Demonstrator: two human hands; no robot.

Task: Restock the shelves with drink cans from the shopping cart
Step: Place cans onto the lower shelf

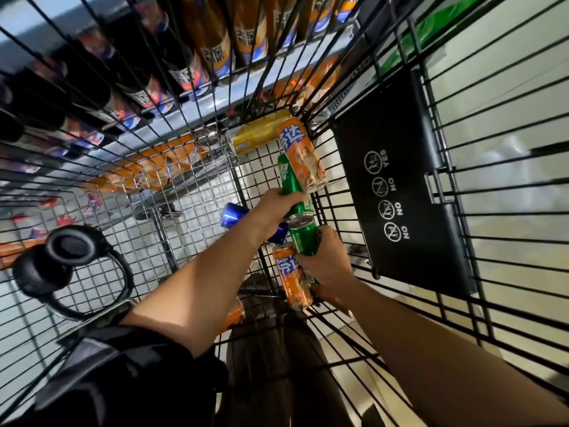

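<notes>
I look down into a wire shopping cart [197,192]. My left hand [274,211] grips a green can [289,183] near the cart's middle. My right hand [329,260] grips another green can [303,238] just below it. An orange can [303,155] lies beside the upper green can, and a second orange can [292,275] lies against my right hand. A blue can [232,215] pokes out from under my left wrist. A yellow can [261,132] lies at the cart's far end.
Shelves [172,87] with dark and orange bottles stand beyond the cart's left wall. The black child-seat flap [397,186] with printed warning icons covers the cart's right wall. A black round device [64,257] hangs at the lower left.
</notes>
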